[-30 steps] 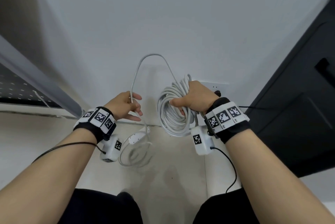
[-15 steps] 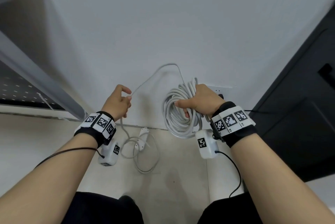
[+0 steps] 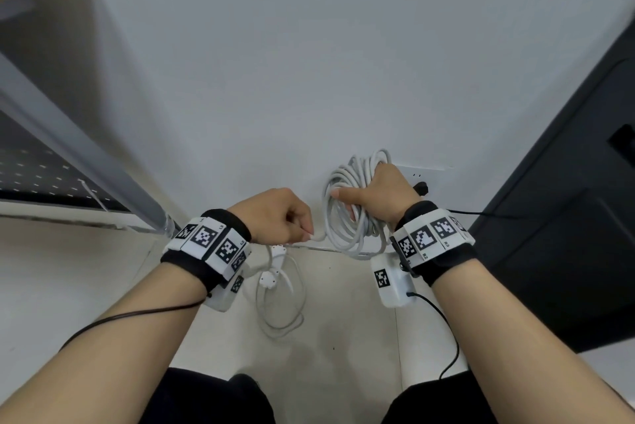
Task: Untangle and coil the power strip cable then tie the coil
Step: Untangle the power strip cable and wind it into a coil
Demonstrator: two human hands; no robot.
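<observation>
The right hand (image 3: 376,195) grips a coil (image 3: 347,217) of white power strip cable, fingers curled round the bundled loops and the thumb stretched flat across their front. The coil hangs upright in the air in front of the pale wall (image 3: 309,63), its lower loops sagging below the hand. The left hand (image 3: 275,217) is just beside the coil, on its left, closed in a loose fist that pinches a single strand of the same cable (image 3: 318,237) where it leaves the bottom of the coil.

Below the left hand the slack cable (image 3: 280,300) lies on the light floor (image 3: 343,337) in a loose loop, and a small white piece (image 3: 271,272) sits among it; it may be the plug end or part of the power strip, but the view is too blurred to tell which.

Both wrists wear black bands with white marker tiles (image 3: 426,238), and a white box with a thin dark wire hangs under each. A wall outlet (image 3: 421,173) shows just behind the right hand, with a black plug in it. A dark cabinet (image 3: 567,200) stands at the right, and a grey slanted frame (image 3: 68,135) crosses the left side.
</observation>
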